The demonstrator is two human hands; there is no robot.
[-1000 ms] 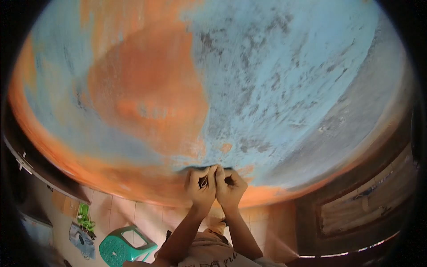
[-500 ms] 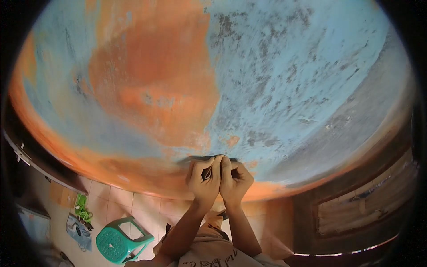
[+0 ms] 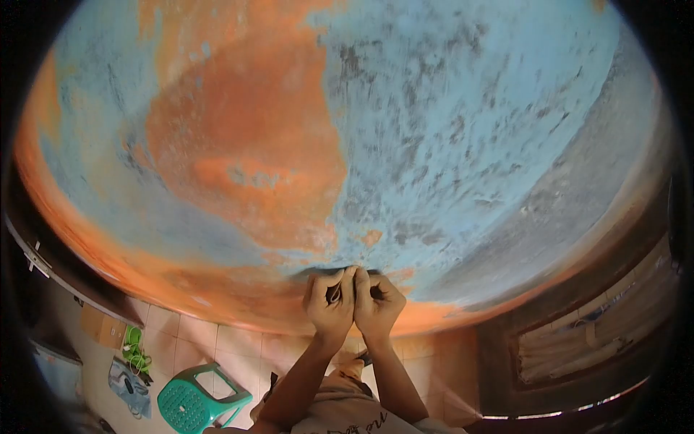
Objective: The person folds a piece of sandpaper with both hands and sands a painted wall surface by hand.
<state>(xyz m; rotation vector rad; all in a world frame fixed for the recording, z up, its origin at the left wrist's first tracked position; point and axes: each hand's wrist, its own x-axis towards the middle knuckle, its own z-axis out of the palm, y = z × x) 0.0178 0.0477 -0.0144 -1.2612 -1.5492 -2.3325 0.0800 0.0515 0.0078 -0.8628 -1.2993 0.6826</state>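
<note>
My left hand [image 3: 329, 307] and my right hand [image 3: 379, 307] are pressed side by side in front of the painted wall [image 3: 448, 145]. Both are closed, with fingers curled and thumbs nearly touching. A dark narrow strip [image 3: 318, 273] shows along the wall just beyond the knuckles; I cannot tell whether it is a thin blade or a shadow. Whatever the fingers pinch is hidden. Patchy orange, light blue and grey paint covers the wall, and a small orange patch [image 3: 372, 237] lies just above my hands.
On the tiled floor at lower left is a green plastic stool [image 3: 181, 405]. Near it lie a coiled green cord [image 3: 134, 351], a grey-blue cloth or bag [image 3: 130, 387] and a cardboard box [image 3: 101, 325]. A curtained window [image 3: 585, 347] in a dark frame is at right.
Both hands have slid a little lower along the wall, still together and closed. The view has tilted slightly, so the wall and stool sit somewhat lower.
</note>
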